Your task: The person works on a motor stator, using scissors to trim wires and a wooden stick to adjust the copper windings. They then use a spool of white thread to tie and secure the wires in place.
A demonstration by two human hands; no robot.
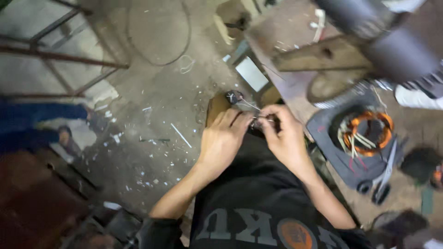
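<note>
two bare hands meet in front of the person's chest, over a black shirt with pale lettering and an orange round patch. the left hand has its fingers curled down and pinched together at the tips, and the right hand faces it with thumb and forefinger closed; between them they grip thin pale wire ends, which stick out up and to the left from the fingertips toward a small dark part just beyond the left hand's knuckles. the picture is blurred, so i cannot tell whether the wires join that dark part or only pass beside it.

right of the right hand, on a dark grey mat, lies a motor stator with orange-copper windings in a ring and pale sleeved leads bunched at its left side. a pair of scissors with black handles lies at the mat's lower right edge, near the stator. above the stator a wooden plank lies across the workbench, with a large dark cylinder over it.

left of the hands is a dusty concrete floor strewn with white scraps, a looping cable and a rusty metal frame. another person's blue trouser legs show at the left edge, well apart from the hands.
</note>
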